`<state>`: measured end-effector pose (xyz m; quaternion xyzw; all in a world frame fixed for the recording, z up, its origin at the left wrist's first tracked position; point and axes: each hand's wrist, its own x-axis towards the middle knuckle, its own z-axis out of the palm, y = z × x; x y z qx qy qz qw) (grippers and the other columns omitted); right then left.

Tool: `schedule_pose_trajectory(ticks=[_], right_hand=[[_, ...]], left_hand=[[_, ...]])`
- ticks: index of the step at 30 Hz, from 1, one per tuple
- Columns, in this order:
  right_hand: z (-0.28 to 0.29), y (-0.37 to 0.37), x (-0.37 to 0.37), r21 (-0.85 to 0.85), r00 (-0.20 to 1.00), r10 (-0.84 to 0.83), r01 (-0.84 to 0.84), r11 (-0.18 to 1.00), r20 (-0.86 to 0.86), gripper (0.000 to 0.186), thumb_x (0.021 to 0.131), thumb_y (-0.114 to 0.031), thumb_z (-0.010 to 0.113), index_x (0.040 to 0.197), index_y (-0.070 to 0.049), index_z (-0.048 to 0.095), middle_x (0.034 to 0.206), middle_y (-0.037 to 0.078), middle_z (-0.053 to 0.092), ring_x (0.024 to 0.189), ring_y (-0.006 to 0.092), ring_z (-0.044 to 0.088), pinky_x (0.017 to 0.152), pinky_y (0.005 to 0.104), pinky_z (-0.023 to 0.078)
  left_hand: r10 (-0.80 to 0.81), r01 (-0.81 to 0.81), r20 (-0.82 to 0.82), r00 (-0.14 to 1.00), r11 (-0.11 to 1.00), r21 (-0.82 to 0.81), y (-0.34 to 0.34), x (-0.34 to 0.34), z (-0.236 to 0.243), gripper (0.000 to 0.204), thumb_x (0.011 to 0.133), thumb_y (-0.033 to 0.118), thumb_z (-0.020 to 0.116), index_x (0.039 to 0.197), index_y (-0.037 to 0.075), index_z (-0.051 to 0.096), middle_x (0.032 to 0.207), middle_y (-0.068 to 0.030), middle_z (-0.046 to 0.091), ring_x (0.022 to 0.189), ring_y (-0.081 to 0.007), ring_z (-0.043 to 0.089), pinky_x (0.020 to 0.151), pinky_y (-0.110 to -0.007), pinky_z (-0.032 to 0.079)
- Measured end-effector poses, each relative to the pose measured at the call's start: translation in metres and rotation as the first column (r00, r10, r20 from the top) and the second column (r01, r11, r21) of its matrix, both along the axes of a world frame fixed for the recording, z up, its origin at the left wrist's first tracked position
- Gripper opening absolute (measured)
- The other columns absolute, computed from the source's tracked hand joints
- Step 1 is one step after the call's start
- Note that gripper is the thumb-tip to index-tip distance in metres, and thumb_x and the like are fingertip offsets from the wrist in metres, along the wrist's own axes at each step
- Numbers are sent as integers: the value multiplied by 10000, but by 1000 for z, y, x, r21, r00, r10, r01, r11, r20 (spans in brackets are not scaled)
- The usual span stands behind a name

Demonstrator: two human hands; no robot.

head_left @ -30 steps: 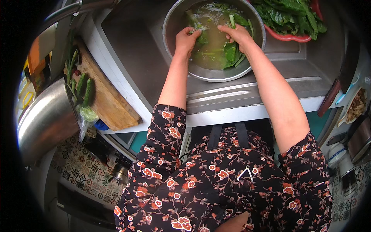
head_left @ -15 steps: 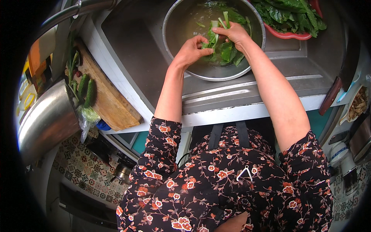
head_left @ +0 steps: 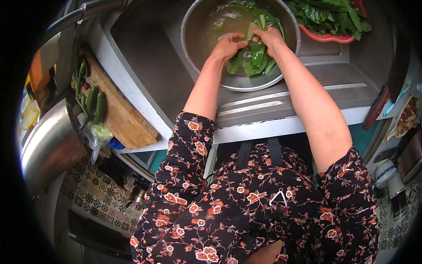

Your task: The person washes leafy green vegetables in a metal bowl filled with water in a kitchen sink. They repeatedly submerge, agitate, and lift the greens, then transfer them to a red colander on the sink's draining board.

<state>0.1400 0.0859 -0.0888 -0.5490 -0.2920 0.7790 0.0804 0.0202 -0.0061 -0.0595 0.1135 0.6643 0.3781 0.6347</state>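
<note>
A wide metal basin (head_left: 259,83) of cloudy water stands in the steel sink (head_left: 154,48). Inside it, both hands are on a bunch of leafy greens (head_left: 256,57) with pale stalks. My right hand (head_left: 269,37) is closed round the stalks, which poke up between thumb and fingers. At the leaves' left side, my left hand (head_left: 229,46) has thumb and fingers pinched together against a leaf; the fingertips are partly hidden. More green leaves float at the basin's far side.
A red basket (head_left: 338,38) heaped with leafy greens sits right of the basin. On the left counter, cucumbers (head_left: 94,103) lie on a wooden cutting board (head_left: 118,105) beside a bagged vegetable. A knife with a brown handle (head_left: 376,108) rests at the sink's right edge.
My left hand has moved right and up, closer to my right hand. The greens have shifted lower into the water, with their leaves spread below my hands.
</note>
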Motion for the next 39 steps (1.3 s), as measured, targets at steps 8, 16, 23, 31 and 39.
schedule_pose_trajectory(ticks=[8, 16, 23, 31, 39], right_hand=[[34, 12, -2, 95, 989, 140, -145, 985, 54, 192, 741, -161, 646, 796, -20, 528, 645, 25, 551, 533, 109, 505, 494, 239, 387], [29, 13, -2, 212, 989, 140, -145, 966, 38, 228, 725, -175, 664, 850, -16, 557, 660, 43, 565, 572, 106, 532, 488, 240, 405], [29, 14, 1, 183, 969, 224, -203, 962, -102, 377, 702, -168, 690, 1004, -3, 536, 865, 65, 590, 691, 132, 560, 513, 230, 487], [25, 15, -4, 420, 951, 307, -292, 859, 33, 383, 758, -218, 638, 1070, -25, 524, 918, 70, 597, 784, 129, 565, 649, 259, 459], [33, 12, 0, 284, 947, 321, -312, 907, 14, 399, 737, -250, 642, 1035, 1, 558, 900, 118, 618, 766, 175, 593, 667, 298, 465]], left_hand=[[-101, 117, -215, 972, 991, 66, -2, -9, 23, 97, 779, 82, 601, 842, 34, 546, 757, -1, 562, 689, -71, 496, 651, -223, 404], [49, -39, 261, 964, 998, -41, -1, -8, 32, 130, 784, 132, 612, 861, 40, 561, 746, -9, 574, 674, -88, 545, 613, -217, 441], [-176, 181, -221, 959, 984, 2, 1, -12, 34, 144, 758, 188, 654, 784, 49, 629, 699, 36, 566, 656, -37, 491, 585, -205, 398], [-133, 178, 364, 922, 980, -91, -8, -27, 35, 227, 786, 277, 619, 910, 87, 606, 849, 6, 612, 763, -81, 547, 715, -249, 421], [99, -118, 189, 977, 989, 91, -7, -9, 26, 267, 773, 178, 638, 986, 37, 560, 866, -8, 592, 718, -65, 531, 635, -241, 431]])
